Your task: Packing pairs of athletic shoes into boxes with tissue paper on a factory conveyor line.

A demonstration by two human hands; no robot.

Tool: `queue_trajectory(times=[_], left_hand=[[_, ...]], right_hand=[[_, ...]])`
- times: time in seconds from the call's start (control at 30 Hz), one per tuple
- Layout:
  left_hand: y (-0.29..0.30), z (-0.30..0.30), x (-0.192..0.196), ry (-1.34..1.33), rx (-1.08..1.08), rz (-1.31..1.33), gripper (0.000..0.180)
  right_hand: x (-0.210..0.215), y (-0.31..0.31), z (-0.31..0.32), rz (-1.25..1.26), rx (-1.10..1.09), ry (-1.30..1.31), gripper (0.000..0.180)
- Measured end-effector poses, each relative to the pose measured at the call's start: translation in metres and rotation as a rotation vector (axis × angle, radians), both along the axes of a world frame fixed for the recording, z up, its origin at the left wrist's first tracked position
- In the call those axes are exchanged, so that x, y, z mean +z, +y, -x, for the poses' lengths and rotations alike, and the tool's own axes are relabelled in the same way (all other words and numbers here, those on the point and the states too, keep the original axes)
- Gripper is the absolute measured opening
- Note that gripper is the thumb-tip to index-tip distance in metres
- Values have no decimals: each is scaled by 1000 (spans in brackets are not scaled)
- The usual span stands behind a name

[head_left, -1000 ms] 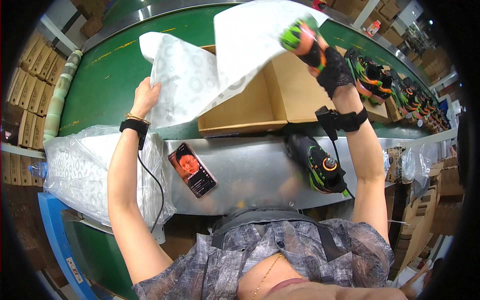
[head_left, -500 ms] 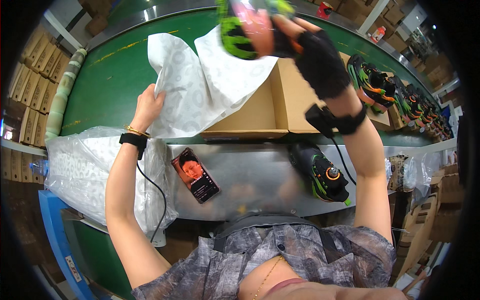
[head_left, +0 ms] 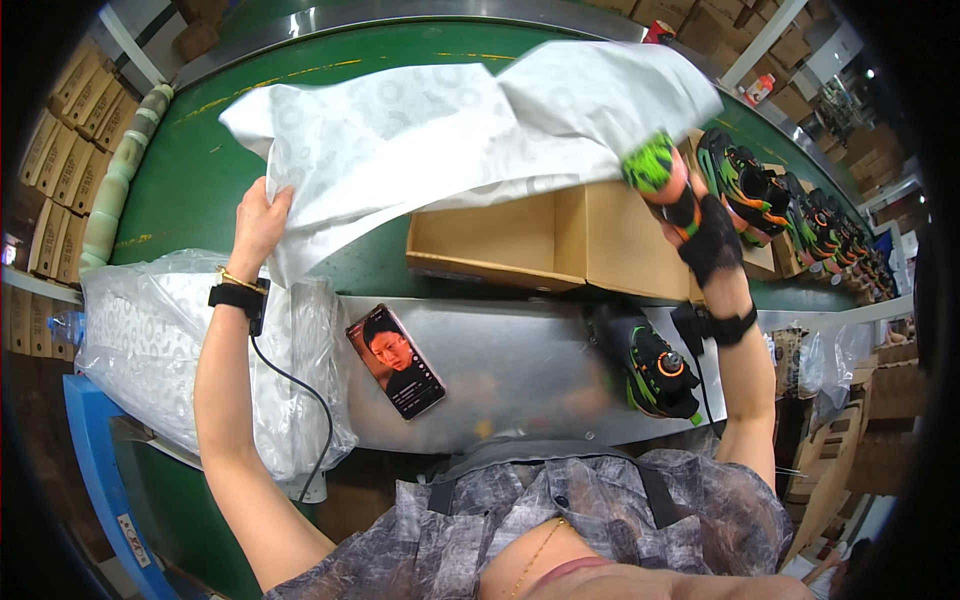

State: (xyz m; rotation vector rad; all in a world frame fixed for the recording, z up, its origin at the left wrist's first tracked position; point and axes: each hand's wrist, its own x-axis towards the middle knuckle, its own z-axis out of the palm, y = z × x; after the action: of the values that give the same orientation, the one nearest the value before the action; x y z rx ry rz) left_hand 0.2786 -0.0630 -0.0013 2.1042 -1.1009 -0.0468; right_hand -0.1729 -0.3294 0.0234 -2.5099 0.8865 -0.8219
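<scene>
Pinched in my left hand (head_left: 260, 225) is the left edge of a large white printed sheet of wrapping paper (head_left: 400, 140). The sheet billows above an open brown shoebox (head_left: 500, 240) and hides part of it. My right hand (head_left: 712, 235), in a black fingerless glove, grips a black, green and orange sneaker (head_left: 656, 170) at the paper's right end, over the box's right side. Part of this sneaker is hidden by my fingers. A matching sneaker (head_left: 648, 365) lies on the metal ledge just in front of the box.
A phone (head_left: 397, 362) with a lit screen lies on the metal ledge (head_left: 500, 370). Plastic-wrapped paper sheets (head_left: 180, 350) are at the left. Several sneakers (head_left: 745, 185) line the green belt (head_left: 190, 190) at the right. Shoeboxes (head_left: 75, 165) fill shelves at far left, above a blue frame (head_left: 105, 470).
My right hand has brought the sneaker rightward and down toward me. The paper now spreads wide to the right across the box. My left hand has shifted slightly left, still holding its edge.
</scene>
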Motion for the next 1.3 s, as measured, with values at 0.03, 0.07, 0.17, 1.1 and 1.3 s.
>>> queue_trajectory(times=[0.03, 0.07, 0.17, 1.1, 1.3], left_hand=[[-2, -1, 0, -43, 63, -99, 28], [-4, -3, -1, -41, 58, -97, 28], [-14, -11, -9, -48, 88, -152, 32], [-117, -5, 86, -56, -131, -228, 31], [-147, 91, 14, 875, -779, 322, 28]], right_hand=[[3, 11, 18, 155, -111, 186, 68], [-6, 13, 40, 216, -75, 191, 67], [-4, 36, 65, -57, -207, 163, 62], [-52, 93, -221, -861, 187, 40, 30], [-24, 98, -201, -480, 519, 555, 39]])
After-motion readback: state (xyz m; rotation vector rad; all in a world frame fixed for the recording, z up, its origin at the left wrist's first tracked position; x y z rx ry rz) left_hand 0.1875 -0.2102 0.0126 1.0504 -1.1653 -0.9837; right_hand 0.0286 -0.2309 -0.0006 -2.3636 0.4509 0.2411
